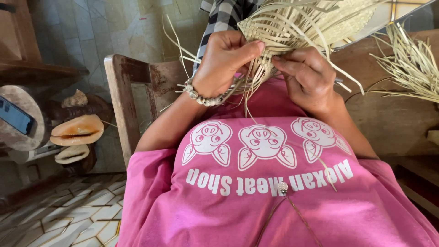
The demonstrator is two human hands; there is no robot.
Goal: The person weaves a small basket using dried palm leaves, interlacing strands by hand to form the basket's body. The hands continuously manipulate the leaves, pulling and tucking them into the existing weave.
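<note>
A half-woven mat of pale dry palm strips [297, 23] lies over my lap, with loose ends sticking out in all directions. My left hand [224, 59], a shell bracelet on its wrist, pinches the woven edge and a few strips between thumb and fingers. Just to its right, my right hand [306, 75] grips other loose strips at the same edge. The two hands nearly touch. I wear a pink printed shirt [274, 192].
A worn wooden chair frame [123, 96] stands at my left. Large seashells [77, 130] and a phone [16, 116] rest on a round wooden stand at far left. A bundle of loose palm strips [411, 68] lies on the wooden bench at right. Tiled floor below.
</note>
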